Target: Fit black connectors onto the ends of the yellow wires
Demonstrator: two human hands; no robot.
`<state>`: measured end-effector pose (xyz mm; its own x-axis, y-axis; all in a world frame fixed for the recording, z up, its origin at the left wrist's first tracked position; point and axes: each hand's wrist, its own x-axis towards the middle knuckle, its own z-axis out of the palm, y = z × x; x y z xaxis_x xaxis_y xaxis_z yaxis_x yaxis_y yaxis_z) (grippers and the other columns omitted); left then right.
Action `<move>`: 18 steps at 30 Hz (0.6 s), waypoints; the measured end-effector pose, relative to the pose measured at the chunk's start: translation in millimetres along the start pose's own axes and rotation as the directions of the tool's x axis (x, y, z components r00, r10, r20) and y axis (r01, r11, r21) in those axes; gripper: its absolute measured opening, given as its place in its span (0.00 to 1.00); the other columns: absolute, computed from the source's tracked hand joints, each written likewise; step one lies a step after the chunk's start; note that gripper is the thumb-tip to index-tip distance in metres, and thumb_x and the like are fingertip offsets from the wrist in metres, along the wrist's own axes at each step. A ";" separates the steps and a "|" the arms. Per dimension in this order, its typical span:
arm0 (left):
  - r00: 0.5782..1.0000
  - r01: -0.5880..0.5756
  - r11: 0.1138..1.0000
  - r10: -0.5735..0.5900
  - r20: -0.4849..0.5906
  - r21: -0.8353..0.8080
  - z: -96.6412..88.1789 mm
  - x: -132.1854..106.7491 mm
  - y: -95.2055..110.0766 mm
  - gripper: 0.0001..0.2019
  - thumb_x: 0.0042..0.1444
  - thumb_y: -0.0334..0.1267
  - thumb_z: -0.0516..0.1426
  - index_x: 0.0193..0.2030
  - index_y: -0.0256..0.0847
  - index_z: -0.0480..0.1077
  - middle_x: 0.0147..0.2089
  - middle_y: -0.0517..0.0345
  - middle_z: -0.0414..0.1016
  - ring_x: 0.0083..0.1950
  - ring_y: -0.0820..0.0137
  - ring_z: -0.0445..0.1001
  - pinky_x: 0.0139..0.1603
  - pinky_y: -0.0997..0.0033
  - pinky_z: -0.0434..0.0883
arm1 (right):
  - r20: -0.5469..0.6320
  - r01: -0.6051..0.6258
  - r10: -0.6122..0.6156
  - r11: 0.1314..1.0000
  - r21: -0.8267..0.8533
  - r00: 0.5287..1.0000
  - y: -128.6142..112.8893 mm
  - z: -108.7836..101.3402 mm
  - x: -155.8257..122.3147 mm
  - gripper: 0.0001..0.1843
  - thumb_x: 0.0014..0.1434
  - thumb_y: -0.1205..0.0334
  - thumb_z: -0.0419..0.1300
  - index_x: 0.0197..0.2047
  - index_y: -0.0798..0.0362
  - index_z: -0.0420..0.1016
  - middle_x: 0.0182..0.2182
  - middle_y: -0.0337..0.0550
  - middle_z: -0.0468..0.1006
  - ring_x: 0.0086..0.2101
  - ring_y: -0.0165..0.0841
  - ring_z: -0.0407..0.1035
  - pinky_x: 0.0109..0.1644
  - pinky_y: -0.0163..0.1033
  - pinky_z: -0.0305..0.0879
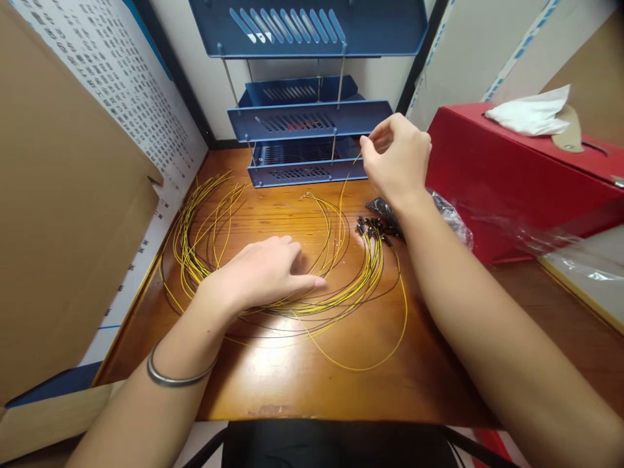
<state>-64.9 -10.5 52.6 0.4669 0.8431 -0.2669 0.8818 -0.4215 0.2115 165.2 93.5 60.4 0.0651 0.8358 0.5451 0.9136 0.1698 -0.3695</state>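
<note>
A long bundle of thin yellow and black wires [325,303] curves across the wooden table. Its right end carries several small black connectors [374,229]. My left hand [266,268] lies palm down over the middle of the bundle, thumb stretched out to the right and fingers extended; what is under the palm is hidden. Raised at the right, my right hand [396,156] pinches the end of a yellow wire [344,190] between thumb and fingertips. That wire hangs down toward a smaller loop of wires near my left hand. Loose wire ends fan out at the left.
A blue tiered rack [312,120] stands at the back. On the right are a red box [511,175] with a white tissue [531,114] and a clear plastic bag [451,218]. Cardboard [73,195] borders the left side. The wooden table [292,390] ends near my body.
</note>
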 end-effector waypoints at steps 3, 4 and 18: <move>0.999 -0.051 0.999 0.051 -0.004 -0.004 2.6 -0.9 1.6 0.25 0.53 0.66 0.59 0.39 0.44 0.70 0.41 0.53 0.75 0.42 0.59 0.72 0.39 0.62 0.67 | 0.022 0.074 -0.074 0.997 0.000 0.997 -6.7 9.1 0.9 0.19 0.69 0.63 0.45 0.59 0.52 0.67 0.49 0.54 0.77 0.49 0.45 0.72 0.55 0.49 0.65; 0.998 -0.062 0.998 0.062 -0.002 -0.009 3.4 -0.5 1.7 0.24 0.52 0.65 0.60 0.40 0.44 0.70 0.42 0.54 0.75 0.42 0.59 0.72 0.39 0.62 0.67 | 0.043 0.101 -0.101 0.995 0.009 0.994 -9.6 13.1 0.4 0.19 0.68 0.65 0.45 0.59 0.51 0.66 0.49 0.54 0.77 0.48 0.45 0.72 0.54 0.48 0.65; 0.995 -0.056 0.990 0.065 0.069 -0.128 0.4 -1.7 -14.6 0.03 0.53 0.39 0.60 0.34 0.45 0.73 0.35 0.60 0.79 0.34 0.66 0.74 0.35 0.67 0.66 | 0.478 0.284 -0.313 0.949 0.136 0.820 1.6 66.1 -13.7 0.18 0.58 0.71 0.58 0.52 0.52 0.70 0.49 0.52 0.78 0.47 0.43 0.71 0.49 0.44 0.65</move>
<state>-78.6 -5.9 49.6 0.5270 0.7887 -0.3167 0.8386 -0.4221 0.3444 139.3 116.9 2.6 -0.4248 0.8822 0.2032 0.8314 0.4690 -0.2982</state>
